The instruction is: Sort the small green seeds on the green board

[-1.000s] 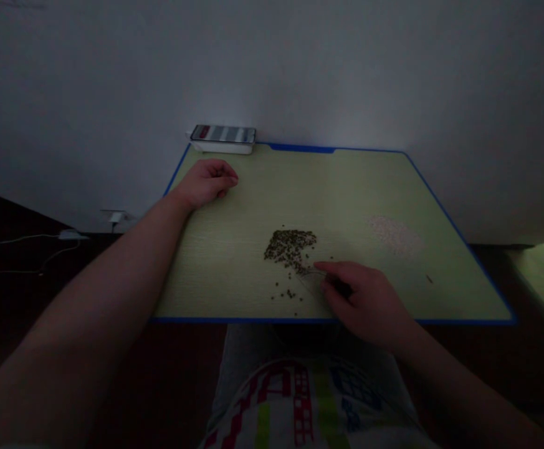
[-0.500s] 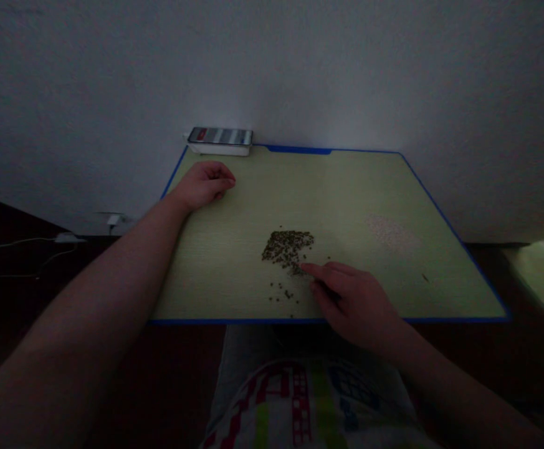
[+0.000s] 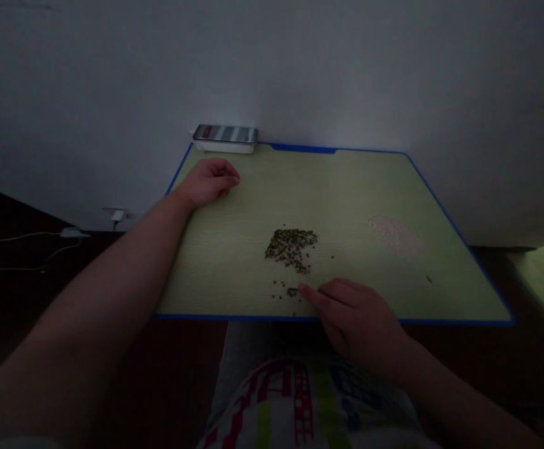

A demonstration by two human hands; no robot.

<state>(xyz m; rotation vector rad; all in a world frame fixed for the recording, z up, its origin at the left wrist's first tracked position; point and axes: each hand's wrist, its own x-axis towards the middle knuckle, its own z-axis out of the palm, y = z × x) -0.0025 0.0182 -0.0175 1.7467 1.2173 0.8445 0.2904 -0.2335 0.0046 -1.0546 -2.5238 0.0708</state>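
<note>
Small dark green beans, like mung beans, form a loose pile (image 3: 290, 245) mid-board. A few stray beans (image 3: 292, 292) lie nearer the front edge. My right hand (image 3: 358, 315) is beside these strays, its index finger stretched out with the tip down at them. The other right fingers are bent, and nothing shows in their grasp. At the left side of the board rests my left hand (image 3: 210, 183), fingers loosely curled and thumb close to the index finger; I see nothing in it. Pale grains like rice make a thin patch (image 3: 397, 237) on the right.
The pale green board (image 3: 253, 199) has a blue rim and meets the wall (image 3: 328, 75). A phone (image 3: 225, 133) lies on a white box (image 3: 227, 147) at the back left corner. A small dark sliver (image 3: 429, 279) sits at the right. Cables (image 3: 70, 232) lie at the far left.
My right index finger has come from the pile's lower edge towards the front edge, and a small cluster of beans is now at its tip. The left hand keeps its pose.
</note>
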